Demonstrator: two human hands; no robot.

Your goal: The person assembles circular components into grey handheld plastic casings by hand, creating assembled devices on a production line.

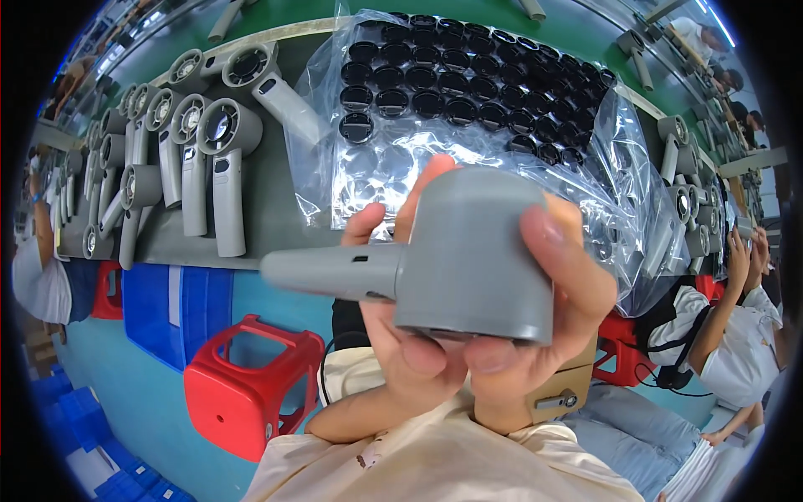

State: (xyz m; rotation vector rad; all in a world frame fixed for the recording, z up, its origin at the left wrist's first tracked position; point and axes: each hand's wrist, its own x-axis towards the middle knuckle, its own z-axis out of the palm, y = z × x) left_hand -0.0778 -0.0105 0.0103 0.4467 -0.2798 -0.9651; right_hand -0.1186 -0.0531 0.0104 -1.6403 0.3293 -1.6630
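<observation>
I hold a grey hand-held fan housing [468, 251] close to my face, its round head to the right and its handle pointing left. My left hand [401, 335] grips the head from below, with fingers reaching up behind it. My right hand [577, 284] clasps the right side of the head, thumb on its top edge. Behind it on the bench lies a clear plastic bag [401, 176] over a tray of several black round parts [468, 84].
Rows of grey fan housings [209, 159] lie on the bench at the left, and more [686, 192] at the right. A red stool [251, 385] and blue crates [167, 309] stand on the floor. A seated person in white [736, 343] works at the right.
</observation>
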